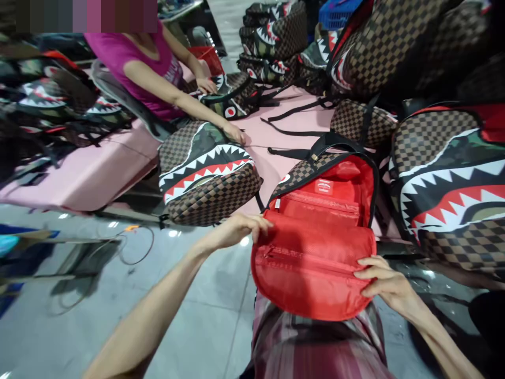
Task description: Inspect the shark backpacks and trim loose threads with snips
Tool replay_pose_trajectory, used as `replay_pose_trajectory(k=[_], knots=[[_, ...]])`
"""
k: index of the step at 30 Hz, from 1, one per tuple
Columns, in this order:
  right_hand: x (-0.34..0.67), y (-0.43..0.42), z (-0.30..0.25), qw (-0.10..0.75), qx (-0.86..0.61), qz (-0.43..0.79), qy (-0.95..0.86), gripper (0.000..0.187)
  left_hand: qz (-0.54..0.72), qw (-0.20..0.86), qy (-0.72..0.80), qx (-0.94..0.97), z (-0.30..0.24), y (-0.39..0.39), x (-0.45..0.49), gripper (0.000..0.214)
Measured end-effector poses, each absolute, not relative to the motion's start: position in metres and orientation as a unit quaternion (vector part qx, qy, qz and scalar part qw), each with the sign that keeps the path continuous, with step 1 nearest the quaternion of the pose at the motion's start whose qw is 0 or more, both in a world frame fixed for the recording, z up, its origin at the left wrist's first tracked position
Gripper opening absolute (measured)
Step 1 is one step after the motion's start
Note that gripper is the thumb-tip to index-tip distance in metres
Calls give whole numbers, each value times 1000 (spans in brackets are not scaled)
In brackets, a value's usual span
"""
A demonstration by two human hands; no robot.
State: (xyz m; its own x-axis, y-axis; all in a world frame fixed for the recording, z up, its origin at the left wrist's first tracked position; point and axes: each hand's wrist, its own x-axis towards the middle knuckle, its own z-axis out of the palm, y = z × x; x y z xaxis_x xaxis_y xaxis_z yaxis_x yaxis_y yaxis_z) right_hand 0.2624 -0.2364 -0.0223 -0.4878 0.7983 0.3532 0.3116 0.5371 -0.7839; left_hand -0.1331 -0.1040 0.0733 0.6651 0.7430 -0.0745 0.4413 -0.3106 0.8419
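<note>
An unzipped backpack (pixel 315 252) with a red lining lies in front of me, its front panel folded down over my lap. My left hand (pixel 249 228) pinches the left edge of that red panel near the fold. On the panel's right edge, my right hand (pixel 384 281) grips with its fingers on the lining; the thumb is hidden. A zipped inner pocket crosses the panel, and a label (pixel 324 186) sits on the lining further back. Black straps with a buckle (pixel 314 156) lie behind the bag's top.
A co-worker (pixel 153 79) in a pink top handles a checkered backpack (pixel 232 97) across the pink table (pixel 282 113). Shark-mouth backpacks stand close at left (pixel 209 173) and right (pixel 453 179). More bags are stacked at the back (pixel 276 37), near a blue crate (pixel 337 15).
</note>
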Motion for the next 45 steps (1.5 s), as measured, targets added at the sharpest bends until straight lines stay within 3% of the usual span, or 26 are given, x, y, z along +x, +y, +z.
replay_pose_trajectory(k=[4, 6, 8, 12, 14, 16, 19, 22, 29, 37, 45], knots=[[254, -242, -31, 338, -360, 338, -801, 14, 111, 346, 444, 819, 68, -57, -88, 29], [254, -247, -28, 320, -373, 340, -802, 13, -58, 319, 421, 847, 52, -38, -57, 30], [261, -250, -14, 304, -375, 357, -799, 17, -158, 313, 395, 849, 33, -30, -34, 24], [274, -218, 35, 222, -337, 452, -796, 21, -207, 294, 376, 854, 10, -45, -21, 21], [261, -177, 49, 228, -374, 440, -784, 28, -218, 278, 369, 860, 7, -58, -24, 22], [231, -126, 47, 208, -473, 352, -780, 37, -218, 254, 374, 865, 6, -69, -26, 23], [183, -65, 22, 14, -584, 190, -789, 42, -202, 206, 414, 863, 3, -79, -32, 27], [171, -48, -4, -50, -576, 179, -796, 34, -186, 149, 497, 834, -2, -84, -44, 33], [210, -62, -18, -97, -598, 190, -773, 32, -150, 62, 611, 775, -14, -87, -58, 38], [208, -51, -30, -122, -601, 195, -765, 35, -131, 140, 449, 873, -19, -83, -54, 33], [207, -50, -32, -119, -598, 212, -764, 33, -155, 150, 431, 876, -20, -81, -49, 30]])
